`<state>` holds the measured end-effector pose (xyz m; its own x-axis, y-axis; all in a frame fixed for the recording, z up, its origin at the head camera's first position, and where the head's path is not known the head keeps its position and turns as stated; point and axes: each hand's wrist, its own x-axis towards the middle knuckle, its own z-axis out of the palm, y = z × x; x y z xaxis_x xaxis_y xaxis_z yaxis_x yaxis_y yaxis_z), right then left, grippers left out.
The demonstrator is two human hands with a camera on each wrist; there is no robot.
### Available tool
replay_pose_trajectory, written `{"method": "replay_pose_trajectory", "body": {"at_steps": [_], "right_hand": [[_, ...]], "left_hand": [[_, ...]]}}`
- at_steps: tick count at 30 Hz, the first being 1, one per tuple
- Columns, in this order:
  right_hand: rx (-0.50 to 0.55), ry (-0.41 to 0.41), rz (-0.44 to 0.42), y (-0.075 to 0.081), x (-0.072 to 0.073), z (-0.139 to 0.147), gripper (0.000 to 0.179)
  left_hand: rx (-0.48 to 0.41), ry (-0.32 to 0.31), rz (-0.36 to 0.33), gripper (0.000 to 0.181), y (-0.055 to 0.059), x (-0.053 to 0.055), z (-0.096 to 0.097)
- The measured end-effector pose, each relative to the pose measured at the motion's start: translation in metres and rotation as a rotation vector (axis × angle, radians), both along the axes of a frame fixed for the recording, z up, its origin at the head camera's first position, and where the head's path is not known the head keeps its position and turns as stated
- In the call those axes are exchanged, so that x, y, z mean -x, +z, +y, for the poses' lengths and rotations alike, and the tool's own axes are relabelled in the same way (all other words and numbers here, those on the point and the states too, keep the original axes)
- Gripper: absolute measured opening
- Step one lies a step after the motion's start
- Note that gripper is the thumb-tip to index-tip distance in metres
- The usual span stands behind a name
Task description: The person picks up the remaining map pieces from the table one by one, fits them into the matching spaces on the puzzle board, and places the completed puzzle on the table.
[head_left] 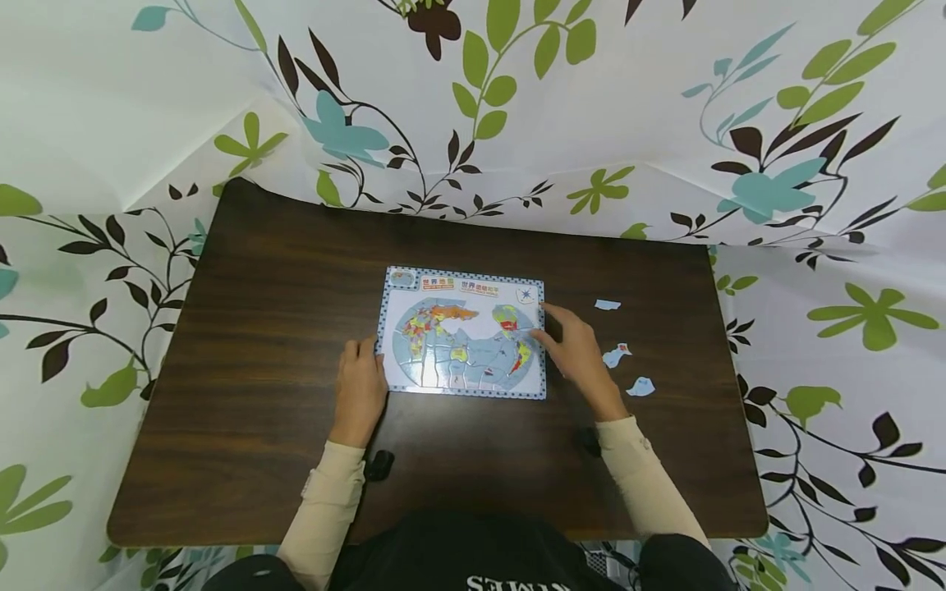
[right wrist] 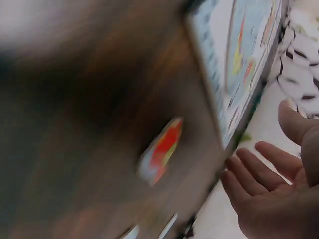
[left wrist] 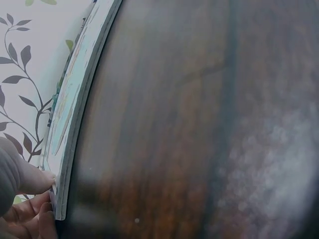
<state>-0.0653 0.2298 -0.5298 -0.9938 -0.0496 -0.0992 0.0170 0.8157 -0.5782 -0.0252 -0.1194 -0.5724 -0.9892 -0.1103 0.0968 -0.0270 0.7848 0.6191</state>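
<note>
A map puzzle (head_left: 461,353) is lying on a dark desk (head_left: 296,246).
I'm seeing the left grip (head_left: 360,386) pinching the puzzle's left edge. The right grip (head_left: 576,351) is holding nothing, fingers loose, by its right edge. Three pieces (head_left: 615,357) are lying right of the puzzle.

Map puzzle board (head_left: 484,327) lies on the desk (head_left: 288,320), mid-frame. White, blue patterned border, oval map part-filled, white gap at upper middle. Left hand (head_left: 360,392) pinches its left edge; right hand (head_left: 576,349) at its right edge, fingers loosely extended. Loose on desk, right of board: upper piece (head_left: 608,304), pale blue; middle piece (head_left: 615,356), blue with red; lower piece (head_left: 640,387), pale blue.
</note>
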Motion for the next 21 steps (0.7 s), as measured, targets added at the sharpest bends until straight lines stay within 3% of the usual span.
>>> {"method": "replay_pose_trajectory", "body": {"at_steps": [5,11,16,21], "right_hand": [[-0.043,-0.018,-0.052,0.001,-0.030,0.028,0.071],[-0.123,-0.035,-0.066,-0.005,-0.062,0.042,0.073],[-0.138,-0.055,-0.054,-0.016,-0.076,0.042,0.068],[-0.168,-0.090,0.049,-0.028,-0.081,0.039,0.057]], "left_hand": [[-0.002,0.007,-0.003,0.034,0.001,0.000,-0.002],[-0.007,-0.007,-0.020,0.034,0.002,0.002,-0.002],[-0.001,-0.005,-0.027,0.034,0.003,0.002,-0.003],[0.003,-0.003,-0.024,0.034,0.002,0.002,-0.003]]}}
